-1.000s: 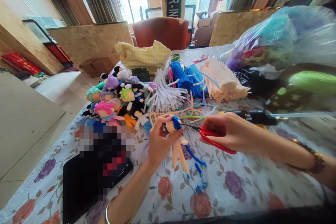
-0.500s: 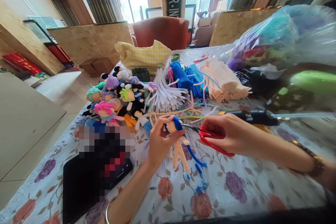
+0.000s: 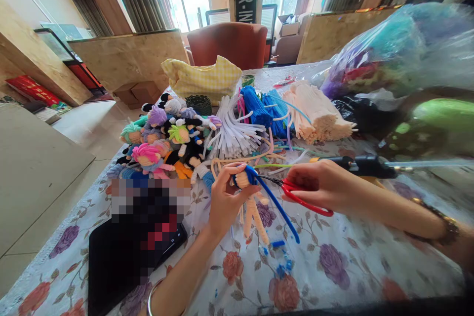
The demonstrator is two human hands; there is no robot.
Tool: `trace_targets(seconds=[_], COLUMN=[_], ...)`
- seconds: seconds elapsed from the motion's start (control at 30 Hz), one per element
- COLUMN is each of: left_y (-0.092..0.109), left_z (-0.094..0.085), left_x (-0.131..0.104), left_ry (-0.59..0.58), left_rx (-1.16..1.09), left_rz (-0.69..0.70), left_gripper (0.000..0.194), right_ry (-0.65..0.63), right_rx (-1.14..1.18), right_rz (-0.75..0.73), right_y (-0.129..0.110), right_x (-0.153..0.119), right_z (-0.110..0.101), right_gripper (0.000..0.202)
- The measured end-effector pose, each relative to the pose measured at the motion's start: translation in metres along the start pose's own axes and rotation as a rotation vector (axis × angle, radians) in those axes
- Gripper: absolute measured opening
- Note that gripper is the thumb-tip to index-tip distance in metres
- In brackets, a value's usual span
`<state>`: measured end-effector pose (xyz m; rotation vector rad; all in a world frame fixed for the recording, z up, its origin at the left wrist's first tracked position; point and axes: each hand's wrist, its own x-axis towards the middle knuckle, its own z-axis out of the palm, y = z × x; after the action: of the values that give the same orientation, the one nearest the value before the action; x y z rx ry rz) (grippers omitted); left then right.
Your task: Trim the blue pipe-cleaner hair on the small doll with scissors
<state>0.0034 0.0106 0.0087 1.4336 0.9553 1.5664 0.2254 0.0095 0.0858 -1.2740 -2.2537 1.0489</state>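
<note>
Left hand (image 3: 225,198) — fingers closed around the small beige pipe-cleaner doll with blue hair (image 3: 249,196), held above the floral worktop (image 3: 333,261). Right hand (image 3: 321,183) grips red-handled scissors (image 3: 296,193), blades at the doll's blue strand (image 3: 278,207).

one scissors (image 3: 296,192), two hands (image 3: 225,200)

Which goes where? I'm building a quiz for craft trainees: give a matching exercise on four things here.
Things:
1. red-handled metal scissors
2. small beige pipe-cleaner doll with blue hair
3. yellow checked fabric bag
4. black flat tablet

Places:
a. far end, before the chair
b. in the right hand
c. in the left hand
d. near left of the table

Pairs: 1-b, 2-c, 3-a, 4-d
</note>
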Motion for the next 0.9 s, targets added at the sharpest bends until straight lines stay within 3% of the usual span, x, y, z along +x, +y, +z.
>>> trace_targets(seconds=[0.2, 0.3, 0.43, 0.57, 0.8, 0.9], left_y=[0.007, 0.008, 0.006, 0.0, -0.009, -0.008], left_z=[-0.001, -0.001, -0.004, -0.009, -0.01, -0.009], left_x=[0.001, 0.001, 0.004, 0.007, 0.007, 0.005], left_ry=[-0.031, 0.024, 0.104, 0.132, 0.116, 0.099], left_rx=[0.04, 0.036, 0.186, 0.383, 0.649, 0.747], left_rz=[-0.122, -0.197, -0.215, -0.118, 0.079, 0.242], left_gripper=[0.046, 0.053, 0.048, 0.037, 0.022, 0.025], right_ry=[-0.055, -0.08, -0.08, -0.021, -0.078, -0.102], right_rx=[0.226, 0.391, 0.604, 0.806, 0.932, 0.96], right_rz=[0.094, 0.156, 0.249, 0.257, 0.238, 0.242], right_y=[0.004, 0.012, 0.03, 0.04, 0.041, 0.044], right_x=[0.003, 0.003, 0.002, 0.003, 0.013, 0.019], right_z=[-0.005, -0.004, 0.009, 0.03, 0.059, 0.066], right_gripper=[0.031, 0.034, 0.036, 0.044, 0.049, 0.048])
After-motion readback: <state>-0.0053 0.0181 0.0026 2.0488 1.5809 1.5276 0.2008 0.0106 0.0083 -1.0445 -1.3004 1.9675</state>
